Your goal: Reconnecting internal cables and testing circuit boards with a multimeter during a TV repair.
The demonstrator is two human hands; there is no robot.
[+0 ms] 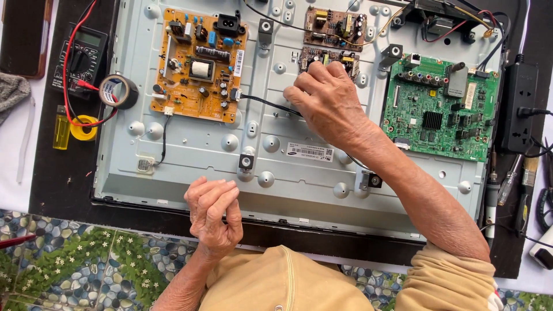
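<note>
An opened flat television lies face down, its grey metal back panel exposed. My right hand reaches across the panel, its fingertips resting on a small brown circuit board near the top middle; whether it grips anything is hidden. My left hand hovers over the panel's near edge with its fingers curled loosely together, and nothing shows in it. An orange power board sits at the upper left. A green main board sits at the right. A black cable runs from the orange board under my right hand.
A black multimeter with red leads, a roll of tape and a yellow lighter lie left of the panel. A black power strip, screwdrivers and a brush lie on the right. Patterned floor tiles show below.
</note>
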